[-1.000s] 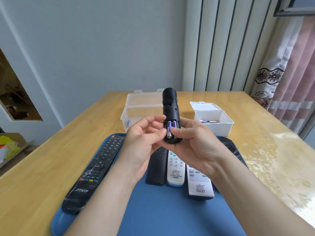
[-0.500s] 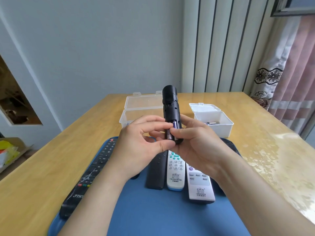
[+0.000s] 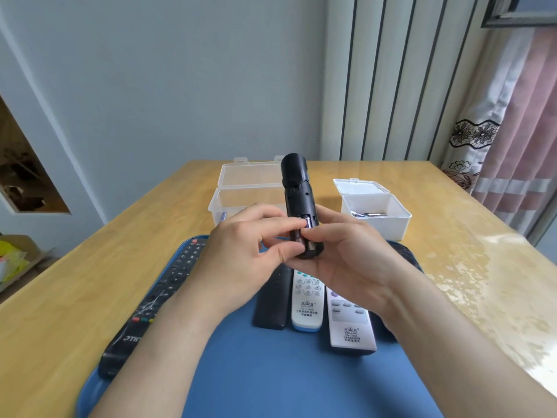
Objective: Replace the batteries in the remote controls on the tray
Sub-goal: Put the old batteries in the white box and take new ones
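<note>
A black remote (image 3: pixel 297 194) is held back side up above the blue tray (image 3: pixel 271 372), its battery bay uncovered. My right hand (image 3: pixel 340 260) grips its lower end from the right and below. My left hand (image 3: pixel 241 254) pinches a battery (image 3: pixel 298 232) in the bay between forefinger and thumb. A second, purple battery (image 3: pixel 308 222) lies beside it. On the tray lie a long black remote (image 3: pixel 156 300) at the left, a slim black remote (image 3: pixel 271 300), and two white remotes (image 3: pixel 307 300) (image 3: pixel 349 321). Another dark remote (image 3: pixel 404 254) is partly hidden behind my right wrist.
A clear open box (image 3: pixel 241 191) with a purple battery (image 3: pixel 223 214) in it stands on the wooden table (image 3: pixel 452 251) behind the tray. To the right, a white open box (image 3: pixel 375 212) holds several batteries. A curtain hangs at the right.
My left fingers have closed in over the battery bay, covering the left battery that was plainly visible a second ago. The remote and the right hand stay nearly still.
</note>
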Available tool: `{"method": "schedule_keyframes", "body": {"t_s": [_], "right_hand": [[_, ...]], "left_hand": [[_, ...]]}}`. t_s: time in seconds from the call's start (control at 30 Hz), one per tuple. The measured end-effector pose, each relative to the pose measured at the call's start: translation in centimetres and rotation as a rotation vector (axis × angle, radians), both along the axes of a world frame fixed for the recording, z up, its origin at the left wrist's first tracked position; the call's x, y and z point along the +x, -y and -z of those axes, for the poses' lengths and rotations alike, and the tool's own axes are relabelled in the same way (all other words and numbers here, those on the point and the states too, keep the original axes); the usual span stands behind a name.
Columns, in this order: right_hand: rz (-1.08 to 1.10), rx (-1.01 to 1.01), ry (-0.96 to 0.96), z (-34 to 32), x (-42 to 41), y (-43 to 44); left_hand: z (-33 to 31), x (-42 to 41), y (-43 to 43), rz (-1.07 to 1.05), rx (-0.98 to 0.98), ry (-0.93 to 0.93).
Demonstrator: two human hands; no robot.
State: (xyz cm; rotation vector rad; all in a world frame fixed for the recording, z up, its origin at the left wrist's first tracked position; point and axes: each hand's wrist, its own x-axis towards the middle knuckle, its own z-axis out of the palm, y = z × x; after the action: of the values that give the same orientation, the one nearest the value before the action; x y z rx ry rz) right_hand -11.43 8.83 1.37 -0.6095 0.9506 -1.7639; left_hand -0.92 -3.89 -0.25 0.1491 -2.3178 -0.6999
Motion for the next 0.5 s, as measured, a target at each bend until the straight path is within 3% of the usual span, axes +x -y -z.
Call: {"method": "schedule_keyframes", "body": {"t_s": [0.17,0.27,0.43,0.5], "right_hand": [[0.014,0.004,0.028,0.07,-0.33,-0.08],[-0.007,0.015,0.016,0.26,-0.35,-0.15],[-0.093,0.039,-0.029,0.05,0.02,-0.1],[-0.091,0.04,-0.033,-0.15,0.18,-0.08]], "left_hand": [[0.13,-0.26,-0.28,-0.014,-0.201,-0.054],[0.37,-0.41,-0.43,-0.041,-0.219,-0.132],[0.05,-0.27,-0.62,-0.098,0.198,-0.242],[-0.2,-0.21,-0.73,-0.106,0.274,-0.255]]}}
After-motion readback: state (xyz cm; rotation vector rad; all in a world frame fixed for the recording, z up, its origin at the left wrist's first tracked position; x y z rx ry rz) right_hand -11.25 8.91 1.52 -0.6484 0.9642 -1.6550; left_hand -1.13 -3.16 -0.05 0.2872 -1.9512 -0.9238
